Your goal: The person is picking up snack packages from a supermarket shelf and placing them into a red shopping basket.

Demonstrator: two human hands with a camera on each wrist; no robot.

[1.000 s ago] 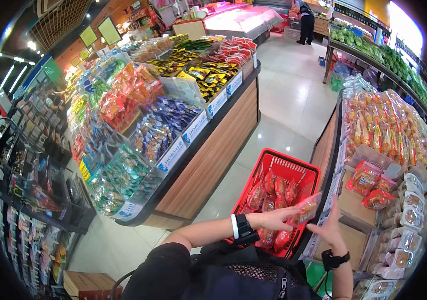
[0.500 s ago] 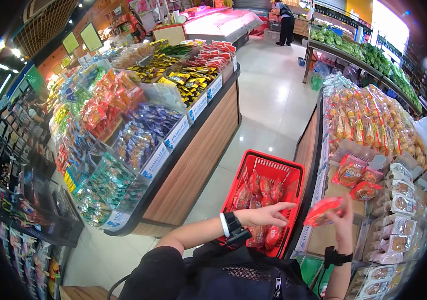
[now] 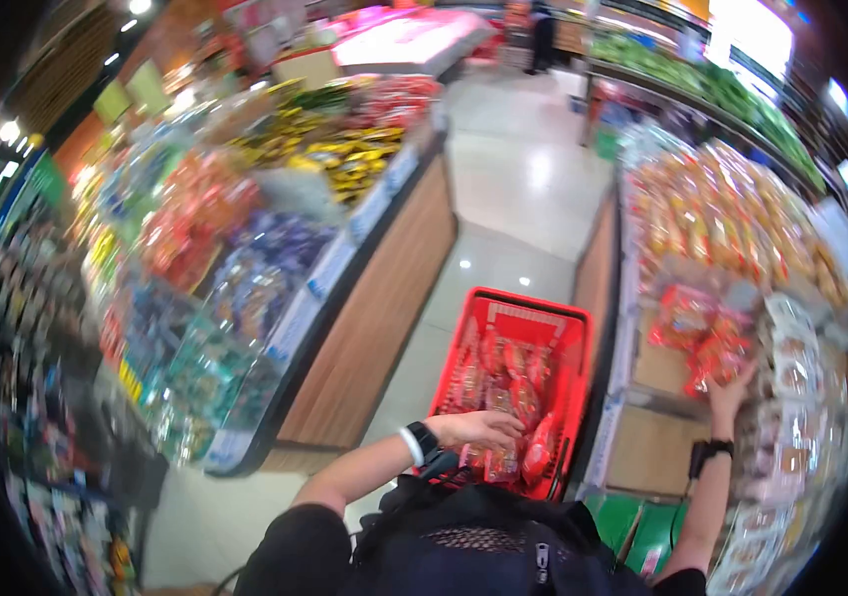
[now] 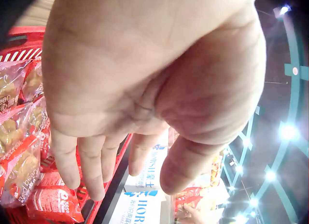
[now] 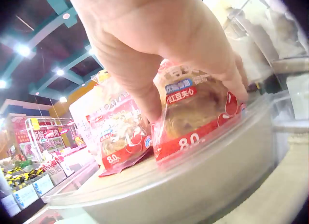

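My right hand (image 3: 730,389) is over the shelf bin on the right. In the right wrist view its thumb and fingers (image 5: 235,79) grip a red-edged bread packet (image 5: 186,115) from both sides, behind the bin's clear front wall. Another bread packet (image 5: 120,134) sits just left of it. My left hand (image 3: 483,427), holding nothing, hangs palm down over the near part of the red shopping basket (image 3: 583,348). Its fingers (image 4: 91,161) are loosely extended. Several red bread packets (image 3: 518,358) lie in the basket beneath.
Beside the bin stand rows of white-wrapped cakes (image 3: 791,368), with long bagged breads (image 3: 712,214) farther back. A stand of colourful snack packs (image 3: 245,228) is on the left, across the tiled aisle (image 3: 513,189). A person (image 3: 541,40) stands at the far end.
The packet in my left hand over the basket passed to my right hand, which carried it rightward to the bin. My left hand has drawn back left, without it.
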